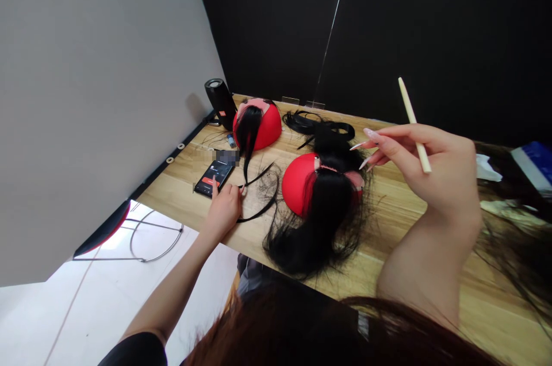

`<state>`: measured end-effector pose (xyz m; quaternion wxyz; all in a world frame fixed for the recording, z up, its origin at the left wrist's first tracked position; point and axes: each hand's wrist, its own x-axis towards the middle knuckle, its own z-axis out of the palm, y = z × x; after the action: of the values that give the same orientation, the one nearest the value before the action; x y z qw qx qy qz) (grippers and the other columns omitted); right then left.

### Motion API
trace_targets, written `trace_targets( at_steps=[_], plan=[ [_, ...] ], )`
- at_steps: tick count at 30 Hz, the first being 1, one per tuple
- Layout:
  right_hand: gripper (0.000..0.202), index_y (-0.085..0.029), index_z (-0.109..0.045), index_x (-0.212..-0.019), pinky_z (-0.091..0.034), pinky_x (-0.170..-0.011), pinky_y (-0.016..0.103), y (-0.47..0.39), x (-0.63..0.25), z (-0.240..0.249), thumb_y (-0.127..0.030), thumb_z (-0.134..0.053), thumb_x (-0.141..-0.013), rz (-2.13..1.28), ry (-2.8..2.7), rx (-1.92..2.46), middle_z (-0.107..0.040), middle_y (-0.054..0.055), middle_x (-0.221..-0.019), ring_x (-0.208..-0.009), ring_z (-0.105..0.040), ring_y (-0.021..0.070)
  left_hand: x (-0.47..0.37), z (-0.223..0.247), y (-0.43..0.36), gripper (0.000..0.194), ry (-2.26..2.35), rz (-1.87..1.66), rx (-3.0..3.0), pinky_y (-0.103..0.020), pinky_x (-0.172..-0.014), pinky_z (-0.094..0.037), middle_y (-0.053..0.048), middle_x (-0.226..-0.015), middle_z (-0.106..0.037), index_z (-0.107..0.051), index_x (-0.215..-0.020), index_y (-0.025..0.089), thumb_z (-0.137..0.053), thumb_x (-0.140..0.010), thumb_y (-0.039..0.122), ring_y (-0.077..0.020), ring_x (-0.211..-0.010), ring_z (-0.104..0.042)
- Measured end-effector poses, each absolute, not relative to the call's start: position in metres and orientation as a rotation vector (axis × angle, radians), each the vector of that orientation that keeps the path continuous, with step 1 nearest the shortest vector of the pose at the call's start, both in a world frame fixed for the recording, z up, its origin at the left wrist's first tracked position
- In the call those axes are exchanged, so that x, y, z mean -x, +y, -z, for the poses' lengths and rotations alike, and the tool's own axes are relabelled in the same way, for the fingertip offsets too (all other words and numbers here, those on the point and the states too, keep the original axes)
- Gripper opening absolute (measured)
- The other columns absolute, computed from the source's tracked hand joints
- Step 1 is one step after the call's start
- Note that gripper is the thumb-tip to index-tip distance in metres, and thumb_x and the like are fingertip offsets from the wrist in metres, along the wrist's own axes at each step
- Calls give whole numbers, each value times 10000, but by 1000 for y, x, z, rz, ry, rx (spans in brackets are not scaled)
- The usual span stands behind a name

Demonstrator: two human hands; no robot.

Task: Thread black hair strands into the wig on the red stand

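My left hand (225,208) rests at the table edge with its index finger stretched onto the screen of a black phone (219,170); it holds nothing. A thin black hair strand passes near its little finger. Raised over the table, my right hand (425,165) has a slim cream-coloured stick (411,116) lodged between thumb and index finger, its long end pointing up. The fingertips come close together; whether hair is between them I cannot tell. Left of them lies a red dome (298,185) with a pink patch and a long lock of black hair (330,211) over it.
A second red dome (269,127) with black hair stands farther back, beside a black cylindrical speaker (219,103). A coiled black hair bundle (321,124) lies behind. White tissue (487,169), a blue-and-white packet (535,168) and loose dark hair are at the right. A dark wall closes the back.
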<state>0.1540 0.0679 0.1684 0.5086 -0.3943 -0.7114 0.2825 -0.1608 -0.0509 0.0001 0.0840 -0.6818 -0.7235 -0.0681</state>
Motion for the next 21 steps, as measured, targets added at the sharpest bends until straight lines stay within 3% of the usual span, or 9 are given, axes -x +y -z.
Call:
trace_targets(
  at_steps=[3,5,6,8,15,21],
  plan=[
    [116,-164,-750,-838,-530,-522,221,68,-153,-168,-264,-745,-782,-683,-1722,967,-726,48,-744,-561,-667,131,151,-14,-44,296,-2184,475,2044,-511,-1094,-342,-54,-777,-542,-509,-825,176,-263,-983,222,-217,-807,-551],
    [145,-165,-750,-854,-530,-524,229,68,-152,-167,-293,-736,-790,-691,-1741,973,-727,49,-754,-569,-669,135,139,-33,-35,290,-2191,764,2048,-393,-923,-467,-34,-742,-516,-460,-756,192,-301,-990,255,-188,-765,-534],
    [159,-167,-749,-862,-530,-520,233,68,-152,-167,-308,-735,-790,-695,-1751,975,-727,49,-757,-572,-670,139,131,-45,-30,304,-2159,904,2059,-337,-801,-483,-28,-728,-502,-439,-729,194,-316,-993,281,-173,-723,-516],
    [179,-173,-742,-872,-539,-515,244,67,-151,-166,-324,-746,-777,-719,-1767,967,-730,48,-781,-584,-675,150,112,-72,-19,318,-2011,1151,2162,-286,-727,-454,-18,-706,-489,-437,-724,191,-317,-1002,287,-151,-699,-503],
    [477,-272,-633,-1239,-556,-521,289,59,-152,-169,-277,-744,-775,-925,-1987,749,-694,-2,-747,-566,-651,166,40,-150,18,333,-1391,1562,2649,-248,-745,-447,-18,-741,-522,-519,-801,166,-316,-1017,319,-127,-733,-520],
    [376,-300,-687,-1119,-514,-423,255,62,-153,-167,-203,-737,-760,-836,-1710,712,-701,-4,-796,-549,-639,152,11,-180,39,363,-1359,1555,2857,-283,-887,-461,-45,-918,-614,-578,-977,160,-279,-1021,362,-151,-890,-585]
  ],
)
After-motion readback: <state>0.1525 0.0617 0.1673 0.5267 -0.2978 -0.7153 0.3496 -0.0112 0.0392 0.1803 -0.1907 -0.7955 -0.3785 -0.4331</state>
